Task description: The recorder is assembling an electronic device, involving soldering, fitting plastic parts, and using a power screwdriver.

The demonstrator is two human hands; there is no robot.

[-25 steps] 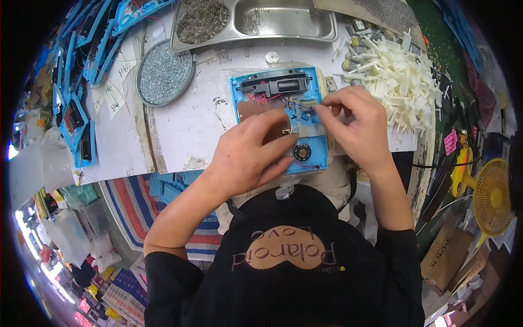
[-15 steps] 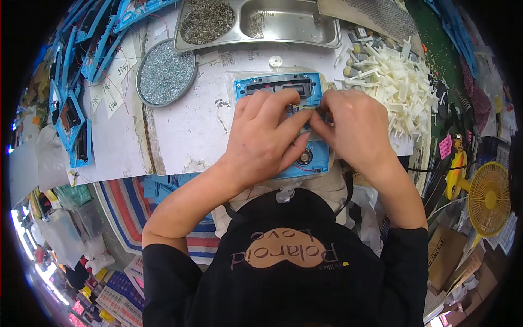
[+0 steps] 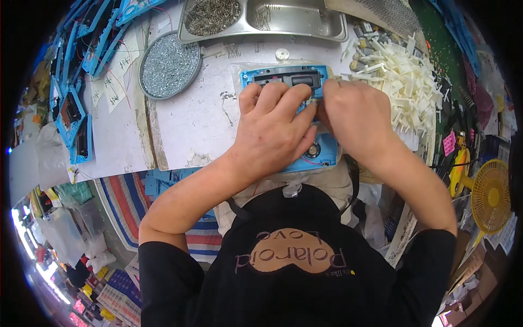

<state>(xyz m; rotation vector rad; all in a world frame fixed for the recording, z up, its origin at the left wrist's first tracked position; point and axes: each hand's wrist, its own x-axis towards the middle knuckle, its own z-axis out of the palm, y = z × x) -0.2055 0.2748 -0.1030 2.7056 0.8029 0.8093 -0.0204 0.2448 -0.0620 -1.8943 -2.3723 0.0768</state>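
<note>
One blue casing [image 3: 327,147] partly beneath both hands' fingers [image 3: 283,101] [image 3: 330,98].

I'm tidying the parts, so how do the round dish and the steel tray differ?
The round dish is undivided; the steel tray is longer, with compartments. The dish holds small silvery pieces; the tray holds coiled springs, mostly heaped at its left. Both hold small metallic parts.
</note>
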